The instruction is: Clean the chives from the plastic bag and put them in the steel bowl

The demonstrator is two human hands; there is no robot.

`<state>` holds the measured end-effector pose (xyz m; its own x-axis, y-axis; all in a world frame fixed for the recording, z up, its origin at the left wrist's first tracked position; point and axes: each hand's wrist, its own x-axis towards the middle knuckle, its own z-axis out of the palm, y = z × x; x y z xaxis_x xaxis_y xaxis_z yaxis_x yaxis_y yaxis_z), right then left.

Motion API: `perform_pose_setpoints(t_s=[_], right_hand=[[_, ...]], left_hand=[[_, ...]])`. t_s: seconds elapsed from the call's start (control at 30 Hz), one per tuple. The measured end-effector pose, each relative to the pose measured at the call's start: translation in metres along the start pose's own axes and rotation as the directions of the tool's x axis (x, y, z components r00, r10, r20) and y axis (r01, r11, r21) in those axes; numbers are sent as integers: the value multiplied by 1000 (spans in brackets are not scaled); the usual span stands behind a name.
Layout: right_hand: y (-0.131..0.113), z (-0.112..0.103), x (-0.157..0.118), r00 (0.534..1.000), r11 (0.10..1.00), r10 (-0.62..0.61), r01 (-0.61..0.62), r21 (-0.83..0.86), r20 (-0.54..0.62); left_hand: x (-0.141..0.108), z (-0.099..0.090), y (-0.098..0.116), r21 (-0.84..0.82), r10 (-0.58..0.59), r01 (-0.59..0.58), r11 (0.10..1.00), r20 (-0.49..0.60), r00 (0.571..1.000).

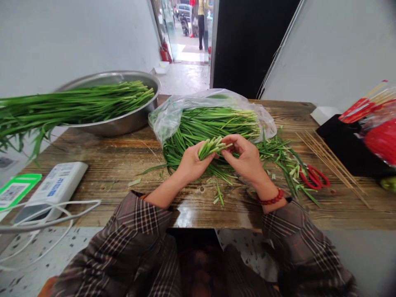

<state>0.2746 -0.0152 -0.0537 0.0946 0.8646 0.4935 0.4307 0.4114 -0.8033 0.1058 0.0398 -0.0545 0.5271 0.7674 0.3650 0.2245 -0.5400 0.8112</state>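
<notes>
My left hand (192,161) is wrapped round a small bunch of garlic chives (213,147), whose pale cut ends point up and to the right. At those ends is my right hand (244,157), its thumb and index finger pinched together on the stem tips. Whether it grips one stem or several I cannot make out. Just behind both hands lies a larger heap of chives (213,123) on an opened clear plastic bag (167,117). Trimmed leaves and bits (278,152) are scattered to the right of the heap.
A steel basin (123,126) full of chives stands at the back left. Red-handled scissors (315,177) and thin wooden skewers (334,161) lie at the right, beside a black box (346,144). A white device (58,185) and white cables (83,202) occupy the left.
</notes>
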Motion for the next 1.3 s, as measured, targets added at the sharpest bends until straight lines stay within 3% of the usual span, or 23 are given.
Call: perform_pose_setpoints(t_s=[0.23,0.33,0.43,0.67,0.93,1.0,1.07,1.1,1.2,1.3], right_hand=[[-3,0,0,997,989,-35,26,-147,-64],[-1,-4,1,998,983,-28,17,-182,-57],[2,-8,2,999,994,17,-22,-111,-44],[11,-16,7,977,991,130,-125,38,-168],[25,-21,7,950,990,113,-131,-43,-292],[23,-20,6,954,989,88,-118,-88,-288],[16,-15,4,972,990,51,-78,-114,-228],[11,-12,3,982,992,25,-48,-121,-188],[-2,-2,-1,993,991,-50,36,-132,-105],[-9,5,-3,992,991,-80,68,-116,-101]], left_hand=[[3,0,-2,-71,-33,34,997,9,999],[4,0,-6,-1,15,-16,1000,-83,996],[5,-3,-10,88,55,-37,995,-208,977],[6,-21,-8,-23,19,-36,999,-517,856],[10,-38,-5,-2,74,-107,994,-709,701],[8,-39,3,48,129,-135,990,-714,688],[5,-33,12,78,162,-146,986,-648,744],[2,-28,15,78,165,-147,986,-578,799],[-2,-10,18,60,153,-142,988,-287,946],[-4,3,11,60,101,-94,994,-128,987]])
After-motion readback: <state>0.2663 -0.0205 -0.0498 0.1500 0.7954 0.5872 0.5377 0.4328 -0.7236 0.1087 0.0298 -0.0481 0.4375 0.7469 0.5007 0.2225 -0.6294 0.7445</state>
